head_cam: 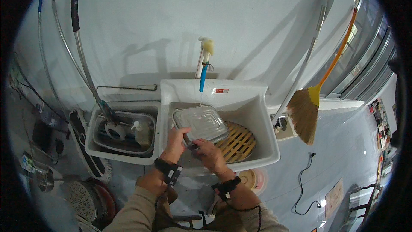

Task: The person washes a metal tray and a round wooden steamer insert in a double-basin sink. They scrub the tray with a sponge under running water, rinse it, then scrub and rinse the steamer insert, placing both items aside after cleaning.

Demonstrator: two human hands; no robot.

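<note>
My left hand [176, 142] grips the near left edge of a clear rectangular container or lid [201, 123], tilted over a white utility sink [273, 145]. Against its near edge is my right hand [207, 154], with something small and dark at the fingertips that I cannot make out. A thin stream of water falls from the blue hose end [203, 77] of the wall tap [206, 48] onto the container's far edge. Right of the container, a round slatted rack [239, 142] lies in the basin.
Left of the sink, a smaller white basin [122, 158] holds a grey tub [99, 135], a pump bottle [141, 132] and a mop [87, 61]. A straw broom [304, 113] hangs at the right. A cable [301, 180] lies on the floor; a round tub [257, 180] stands below the sink.
</note>
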